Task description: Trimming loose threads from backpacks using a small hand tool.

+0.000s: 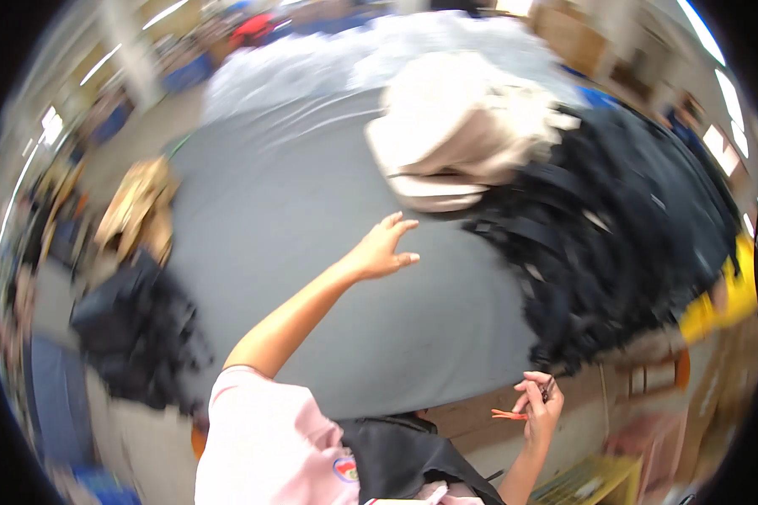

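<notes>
Cloth (459, 126), cream and heaped, lies past our spread, empty left hand (383, 252); grey fabric (387, 337) beneath! Our right hand (542, 407) grips a slim orange-and-dark tool (509, 415).

Beige flr (164, 126), pale pillar (130, 63), bright strip lts (730, 98)

Left arm (299, 318) out long, right arm (525, 467) low!
The left hand (379, 254) stretches forward, open, thumb standing apart from the fingers; the right hand (542, 409) sits lower and closer in, fingers curled inward.
</notes>
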The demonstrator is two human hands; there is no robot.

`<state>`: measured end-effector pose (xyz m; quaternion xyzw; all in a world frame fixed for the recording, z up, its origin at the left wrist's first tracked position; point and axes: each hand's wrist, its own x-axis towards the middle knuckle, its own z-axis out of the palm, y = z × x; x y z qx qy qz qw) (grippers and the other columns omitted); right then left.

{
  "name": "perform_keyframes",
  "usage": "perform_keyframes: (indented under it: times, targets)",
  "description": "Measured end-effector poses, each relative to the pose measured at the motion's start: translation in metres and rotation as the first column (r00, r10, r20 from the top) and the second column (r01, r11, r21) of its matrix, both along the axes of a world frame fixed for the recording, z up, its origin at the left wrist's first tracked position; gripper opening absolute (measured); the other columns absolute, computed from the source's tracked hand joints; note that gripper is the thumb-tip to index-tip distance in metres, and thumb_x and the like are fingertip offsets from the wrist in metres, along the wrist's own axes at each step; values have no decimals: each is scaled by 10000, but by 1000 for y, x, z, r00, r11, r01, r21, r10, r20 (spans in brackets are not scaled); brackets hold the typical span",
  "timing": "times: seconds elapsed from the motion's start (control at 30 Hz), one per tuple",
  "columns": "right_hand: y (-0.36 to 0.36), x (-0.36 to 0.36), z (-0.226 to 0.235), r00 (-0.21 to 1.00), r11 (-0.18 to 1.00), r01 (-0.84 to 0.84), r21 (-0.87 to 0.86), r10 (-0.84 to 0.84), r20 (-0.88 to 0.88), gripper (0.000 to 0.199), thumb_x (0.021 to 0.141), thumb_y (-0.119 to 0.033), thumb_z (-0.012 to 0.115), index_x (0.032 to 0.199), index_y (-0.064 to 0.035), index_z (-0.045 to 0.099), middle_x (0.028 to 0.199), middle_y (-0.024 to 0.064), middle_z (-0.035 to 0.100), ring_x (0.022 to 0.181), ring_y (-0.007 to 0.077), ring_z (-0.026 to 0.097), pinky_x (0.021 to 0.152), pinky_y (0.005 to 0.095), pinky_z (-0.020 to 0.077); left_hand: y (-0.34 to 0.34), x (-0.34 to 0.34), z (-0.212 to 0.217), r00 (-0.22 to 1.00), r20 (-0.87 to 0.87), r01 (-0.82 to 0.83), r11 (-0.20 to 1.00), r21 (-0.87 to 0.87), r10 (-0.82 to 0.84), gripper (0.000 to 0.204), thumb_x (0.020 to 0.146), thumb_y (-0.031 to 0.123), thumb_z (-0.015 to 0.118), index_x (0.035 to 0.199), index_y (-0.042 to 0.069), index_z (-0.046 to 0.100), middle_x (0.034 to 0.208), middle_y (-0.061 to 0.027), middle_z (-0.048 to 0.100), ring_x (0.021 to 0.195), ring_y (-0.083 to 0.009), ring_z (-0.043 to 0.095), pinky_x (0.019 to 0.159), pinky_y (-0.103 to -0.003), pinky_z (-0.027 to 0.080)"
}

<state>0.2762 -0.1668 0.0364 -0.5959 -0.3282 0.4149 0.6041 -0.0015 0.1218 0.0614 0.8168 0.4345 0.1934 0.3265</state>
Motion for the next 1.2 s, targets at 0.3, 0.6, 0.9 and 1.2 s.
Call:
perform_keyframes:
  times: [0.3, 0.6, 0.9, 1.2]
  targets:
    - [75, -143, -29, 858, 840, -506, -196, 513, -18, 166, 909, -56, 546, 1045, 35, 578, 807, 104, 617, 491, 92, 519, 443, 209, 447, -138, -391, 12, 130, -522, -641, 473, 605, 843, 852, 702, 335, 777, 1415, 180, 337, 1518, -167, 182, 1415, -355, 138, 1044, -678, 163]
    - [83, -263, -25, 611, 577, -779, -247, 786, -92, 179, 914, -49, 531, 1055, 58, 562, 827, 117, 625, 496, 116, 549, 480, 219, 450, -206, -541, 22, 151, -583, -613, 539, 578, 798, 623, 577, 298, 835, 1110, 115, 568, 1147, -104, 597, 1132, -298, 542, 1055, -541, 264]
    - [89, -277, -50, 503, 451, -842, -295, 854, -132, 207, 913, -64, 546, 1096, 32, 563, 883, 117, 631, 514, 121, 566, 470, 208, 439, -201, -415, -108, 510, 33, -642, 355, 680, 860, 155, 619, 51, 653, 730, 77, 548, 735, -79, 563, 727, -287, 575, 599, -394, 490]
    - [126, -302, -91, 841, 781, -525, -338, 537, -65, 388, 921, -131, 583, 1277, -33, 463, 1078, 80, 563, 822, 110, 575, 615, 211, 435, -219, -231, -100, 825, 197, -565, 786, 252, 530, 285, 643, 125, 702, 909, 73, 618, 931, -88, 609, 914, -277, 585, 785, -369, 508]
